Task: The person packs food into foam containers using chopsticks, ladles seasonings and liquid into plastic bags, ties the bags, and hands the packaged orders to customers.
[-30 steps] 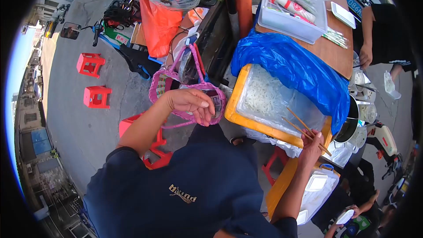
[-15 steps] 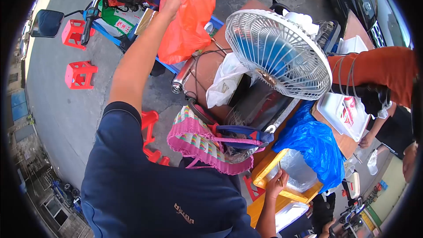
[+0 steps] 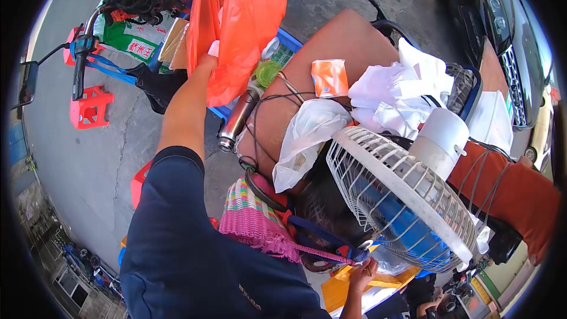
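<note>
My left hand (image 3: 208,64) reaches into a thin red plastic bag (image 3: 251,29); its fingers are hidden by the plastic, and a pale pink patch shows beside it. Low in the view, my right hand (image 3: 362,274) has its fingers pinched together on what looks like a thin stick, mostly hidden. It is beside the yellow wooden box (image 3: 384,280), which the fan (image 3: 407,201) with a white cage and blue blades partly covers. A pink woven basket (image 3: 254,224) sits left of my right hand.
A brown board (image 3: 348,41) bears an orange packet (image 3: 329,78), white paper (image 3: 390,91) and a white plastic bag (image 3: 307,136). A steel flask (image 3: 239,124) lies by a blue crate. Red stools (image 3: 91,108) stand on the ground; a dark car (image 3: 502,41) is at right.
My left hand has moved down from the red bag's upper edge into its folds. The view has shifted, and the fan appears lower, baring the orange packet. My right hand appears lower too.
</note>
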Available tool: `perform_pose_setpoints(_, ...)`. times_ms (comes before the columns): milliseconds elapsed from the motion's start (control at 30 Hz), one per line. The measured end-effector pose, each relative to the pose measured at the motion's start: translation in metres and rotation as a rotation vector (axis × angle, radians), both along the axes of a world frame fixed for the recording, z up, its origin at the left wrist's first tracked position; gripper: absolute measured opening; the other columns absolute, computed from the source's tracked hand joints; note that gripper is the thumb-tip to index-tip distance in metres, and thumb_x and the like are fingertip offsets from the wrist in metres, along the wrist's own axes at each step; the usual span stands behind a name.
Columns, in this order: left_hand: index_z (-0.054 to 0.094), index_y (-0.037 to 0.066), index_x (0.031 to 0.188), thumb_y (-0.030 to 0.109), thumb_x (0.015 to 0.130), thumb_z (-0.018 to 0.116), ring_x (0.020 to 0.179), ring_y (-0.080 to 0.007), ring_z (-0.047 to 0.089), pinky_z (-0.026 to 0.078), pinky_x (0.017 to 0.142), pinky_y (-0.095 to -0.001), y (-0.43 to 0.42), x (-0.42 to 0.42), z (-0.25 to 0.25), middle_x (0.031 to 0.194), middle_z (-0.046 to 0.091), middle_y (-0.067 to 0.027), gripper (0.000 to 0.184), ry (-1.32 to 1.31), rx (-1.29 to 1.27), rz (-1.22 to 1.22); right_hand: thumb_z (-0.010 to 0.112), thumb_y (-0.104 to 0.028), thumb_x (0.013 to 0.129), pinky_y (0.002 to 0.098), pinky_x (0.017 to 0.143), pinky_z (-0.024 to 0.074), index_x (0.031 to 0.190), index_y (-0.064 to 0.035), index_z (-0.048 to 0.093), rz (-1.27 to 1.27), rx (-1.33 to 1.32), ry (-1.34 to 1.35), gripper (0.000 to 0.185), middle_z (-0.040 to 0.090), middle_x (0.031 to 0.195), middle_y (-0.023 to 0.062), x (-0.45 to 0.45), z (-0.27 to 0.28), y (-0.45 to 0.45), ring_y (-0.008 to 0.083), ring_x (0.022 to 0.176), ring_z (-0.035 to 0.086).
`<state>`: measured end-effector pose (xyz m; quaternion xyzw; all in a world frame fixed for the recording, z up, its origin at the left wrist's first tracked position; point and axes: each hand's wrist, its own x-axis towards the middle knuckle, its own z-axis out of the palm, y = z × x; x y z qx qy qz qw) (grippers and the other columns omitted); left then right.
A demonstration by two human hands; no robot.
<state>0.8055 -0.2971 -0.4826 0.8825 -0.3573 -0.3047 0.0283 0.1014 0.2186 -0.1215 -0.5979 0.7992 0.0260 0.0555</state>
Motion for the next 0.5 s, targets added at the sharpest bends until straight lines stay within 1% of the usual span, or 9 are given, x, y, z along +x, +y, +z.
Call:
perform_pose_setpoints(100, 0.066, -0.004, 0.121, 0.037, 0.089, 0.057, 0.126, -0.0393, 0.057, 0.046, 0.104, -0.0457, 0.003, 0.04, -0.062, 0.132, 0.061, -0.0255, 0.052, -0.04, -0.165, -0.02, 0.047, -0.021, 0.099, 0.0496, 0.089, 0.044, 0.114, -0.0003, 0.057, -0.062, 0.022, -0.076, 0.028, 0.056, 0.11, 0.0188, -0.014, -0.01, 0.011, 0.0394, 0.102, 0.054)
perform_pose_setpoints(133, 0.066, -0.004, 0.12, 0.037, 0.089, 0.057, 0.125, -0.0394, 0.058, 0.046, 0.104, -0.046, -0.001, 0.038, -0.056, 0.132, 0.061, -0.0254, 0.052, -0.068, -0.276, -0.033, 0.047, -0.025, 0.098, 0.0507, 0.092, 0.043, 0.118, -0.0011, 0.056, -0.09, 0.027, -0.119, 0.033, 0.055, 0.115, 0.0185, -0.024, -0.018, 0.018, 0.0395, 0.106, 0.053)
perform_pose_setpoints(167, 0.067, -0.004, 0.117, 0.033, 0.087, 0.059, 0.119, -0.0413, 0.061, 0.048, 0.101, -0.0463, -0.003, 0.041, -0.047, 0.124, 0.065, -0.0269, 0.048, -0.018, -0.207, -0.07, 0.046, -0.029, 0.097, 0.0518, 0.095, 0.042, 0.122, -0.002, 0.055, -0.123, 0.047, -0.153, 0.038, 0.053, 0.12, 0.0183, -0.033, -0.025, 0.027, 0.0397, 0.11, 0.052)
perform_pose_setpoints(233, 0.066, -0.002, 0.116, 0.026, 0.089, 0.055, 0.108, -0.0448, 0.065, 0.05, 0.096, -0.0476, -0.002, 0.019, -0.009, 0.112, 0.067, -0.0294, 0.04, -0.215, -0.183, -0.292, 0.045, -0.037, 0.095, 0.054, 0.101, 0.04, 0.13, -0.0036, 0.053, -0.329, 0.137, -0.367, 0.049, 0.051, 0.131, 0.0178, -0.062, -0.051, 0.073, 0.04, 0.119, 0.05)
perform_pose_setpoints(267, 0.067, -0.001, 0.111, 0.025, 0.088, 0.057, 0.104, -0.0452, 0.065, 0.05, 0.094, -0.0484, 0.0, 0.018, -0.017, 0.109, 0.068, -0.0293, 0.036, -0.179, -0.309, -0.252, 0.045, -0.041, 0.094, 0.0551, 0.104, 0.039, 0.134, -0.0044, 0.051, -0.437, 0.167, -0.483, 0.054, 0.05, 0.136, 0.0176, -0.078, -0.065, 0.098, 0.0401, 0.123, 0.049)
perform_pose_setpoints(300, 0.062, -0.001, 0.113, 0.02, 0.09, 0.055, 0.104, -0.0473, 0.064, 0.051, 0.092, -0.0507, 0.004, -0.003, 0.007, 0.11, 0.066, -0.0312, 0.031, -0.205, -0.312, -0.276, 0.045, -0.046, 0.093, 0.0561, 0.106, 0.038, 0.138, -0.0053, 0.05, -0.504, 0.179, -0.552, 0.06, 0.049, 0.142, 0.0173, -0.086, -0.072, 0.114, 0.0403, 0.127, 0.048)
perform_pose_setpoints(333, 0.058, -0.001, 0.114, 0.017, 0.091, 0.055, 0.104, -0.0485, 0.063, 0.051, 0.091, -0.0518, 0.011, -0.017, 0.019, 0.111, 0.065, -0.0321, 0.03, -0.265, -0.391, -0.309, 0.052, -0.02, 0.1, 0.0469, 0.088, 0.0513, 0.108, -0.0052, 0.06, 0.181, 0.146, 0.139, 0.019, 0.065, 0.105, 0.017, -0.058, -0.036, 0.061, 0.0395, 0.098, 0.061)
perform_pose_setpoints(367, 0.055, -0.001, 0.116, 0.014, 0.092, 0.054, 0.104, -0.0497, 0.063, 0.051, 0.09, -0.053, 0.016, -0.027, 0.03, 0.112, 0.063, -0.0329, 0.029, -0.328, -0.475, -0.34, 0.057, -0.011, 0.097, 0.0465, 0.08, 0.0502, 0.098, -0.0014, 0.062, -0.082, 0.023, -0.03, 0.011, 0.063, 0.097, 0.0201, -0.048, -0.035, 0.047, 0.0411, 0.094, 0.059)
perform_pose_setpoints(500, 0.051, -0.001, 0.12, 0.011, 0.092, 0.056, 0.104, -0.051, 0.062, 0.051, 0.09, -0.0549, 0.018, -0.041, 0.05, 0.112, 0.063, -0.0331, 0.031, -0.204, -0.333, -0.33, 0.056, -0.012, 0.098, 0.0475, 0.077, 0.0501, 0.099, -0.0021, 0.062, -0.243, -0.102, -0.237, 0.011, 0.063, 0.095, 0.0186, -0.022, -0.004, 0.006, 0.0398, 0.09, 0.061)
